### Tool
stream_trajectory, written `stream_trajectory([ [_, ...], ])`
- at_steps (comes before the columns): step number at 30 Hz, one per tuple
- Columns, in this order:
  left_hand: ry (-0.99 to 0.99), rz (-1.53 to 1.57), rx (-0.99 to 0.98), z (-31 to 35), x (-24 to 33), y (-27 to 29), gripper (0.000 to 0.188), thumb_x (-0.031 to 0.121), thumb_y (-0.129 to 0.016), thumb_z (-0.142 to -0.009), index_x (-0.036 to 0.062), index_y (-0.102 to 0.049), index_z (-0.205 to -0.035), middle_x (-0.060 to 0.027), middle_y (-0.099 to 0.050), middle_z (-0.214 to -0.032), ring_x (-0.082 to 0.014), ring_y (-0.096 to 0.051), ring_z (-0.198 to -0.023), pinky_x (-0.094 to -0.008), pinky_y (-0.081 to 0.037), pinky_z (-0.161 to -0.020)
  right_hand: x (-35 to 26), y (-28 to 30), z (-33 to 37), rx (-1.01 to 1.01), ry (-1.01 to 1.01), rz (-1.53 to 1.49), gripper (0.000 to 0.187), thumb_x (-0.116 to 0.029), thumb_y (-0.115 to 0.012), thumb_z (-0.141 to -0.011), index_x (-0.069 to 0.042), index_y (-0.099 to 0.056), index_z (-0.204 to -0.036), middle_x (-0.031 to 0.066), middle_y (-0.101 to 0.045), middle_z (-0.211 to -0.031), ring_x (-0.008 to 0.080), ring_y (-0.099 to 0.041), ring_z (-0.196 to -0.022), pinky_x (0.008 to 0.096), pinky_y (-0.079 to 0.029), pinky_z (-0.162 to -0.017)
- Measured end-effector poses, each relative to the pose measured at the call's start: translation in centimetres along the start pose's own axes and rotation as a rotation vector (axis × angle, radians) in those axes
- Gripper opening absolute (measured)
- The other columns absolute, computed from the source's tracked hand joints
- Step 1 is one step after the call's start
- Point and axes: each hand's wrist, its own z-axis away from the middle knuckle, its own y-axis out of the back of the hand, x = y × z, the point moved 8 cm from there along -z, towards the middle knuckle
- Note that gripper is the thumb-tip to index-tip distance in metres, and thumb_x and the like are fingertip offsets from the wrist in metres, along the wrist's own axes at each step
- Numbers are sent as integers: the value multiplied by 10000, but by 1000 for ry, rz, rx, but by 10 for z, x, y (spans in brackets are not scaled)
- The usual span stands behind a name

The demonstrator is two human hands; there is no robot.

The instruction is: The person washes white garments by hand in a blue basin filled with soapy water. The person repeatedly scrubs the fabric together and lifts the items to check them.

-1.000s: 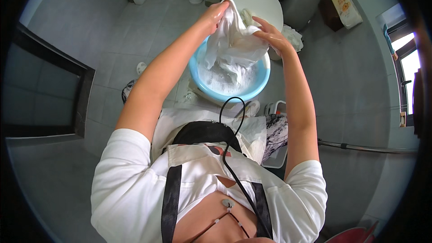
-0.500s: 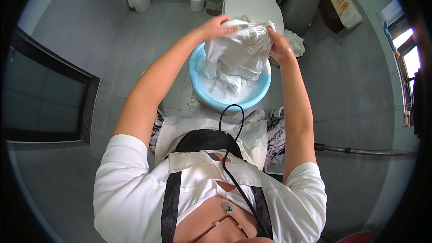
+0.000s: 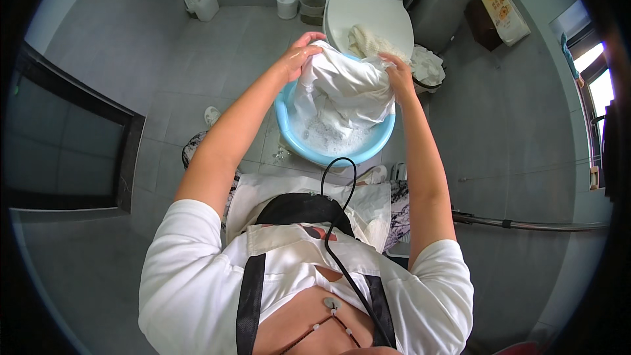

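A wet white garment (image 3: 345, 85) is stretched between my hands above a light-blue basin (image 3: 284, 125). My left hand (image 3: 299, 57) grips its upper left edge. At the upper right edge, my right hand (image 3: 398, 76) is closed on the cloth. The garment's lower folds hang down into foamy, soapy water (image 3: 328, 137). Its exact kind is not clear from its bunched shape.
Behind the basin stands a white toilet (image 3: 368, 16), with a cream knitted cloth (image 3: 371, 43) at its front. A bin with a white liner (image 3: 427, 66) is to the right. A pump bottle (image 3: 287, 0) and white jugs (image 3: 207, 5) stand farther back. A black cable (image 3: 342, 209) loops before my chest.
Both hands have come down and nearer to me, my left also leftward. The garment is spread wider and lower over the basin, and the cream cloth behind it shows more.
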Motion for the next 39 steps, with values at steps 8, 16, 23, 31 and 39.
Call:
stream_trajectory([
  [8, -282, -1723, -334, 26, -7, -44, 332, 255, -612, -737, 160, -564, -1051, -82, -507, -999, -236, -549, -919, -354, -442, -795, -2, -20, 30, -286, -461, -365, 277, -252, -566, -744, -33, -610, -907, 44, -576, -822, 153, -528, -800, 258, -410, -736],
  [16, -125, -1267, 31, -2, -23, 20, 278, 102, -500, -765, 139, -583, -1028, -51, -540, -1047, -208, -544, -899, -329, -429, -784, -18, -42, 47, -458, 21, 999, 434, -345, -662, -676, -132, -582, -1046, 76, -435, -1191, 253, -513, -999, 357, -432, -829],
  [23, -109, -297, -8, -11, 32, -13, 333, 71, -416, -807, 41, -506, -1126, -46, -556, -1026, -139, -520, -938, -276, -416, -821, -52, -1, 5, -64, -281, -201, 308, -126, -522, -750, -21, -549, -1038, 71, -586, -869, 164, -540, -789, 303, -441, -689],
  [31, -255, 117, -102, -8, 169, -100, 253, 227, -469, -838, 53, -561, -998, -82, -606, -903, -197, -599, -789, -304, -497, -688, -173, 56, -45, 53, -32, -507, 295, -151, -531, -765, -32, -546, -1035, 83, -572, -962, 202, -537, -883, 332, -439, -769],
  [39, -453, 274, -262, -2, 251, -151, 206, 189, -409, -845, 60, -561, -895, -58, -591, -815, -164, -582, -708, -288, -484, -626, -267, 75, -69, -79, 262, -831, 256, -208, -480, -857, -39, -536, -1041, 85, -585, -1017, 201, -571, -910, 341, -471, -801],
])
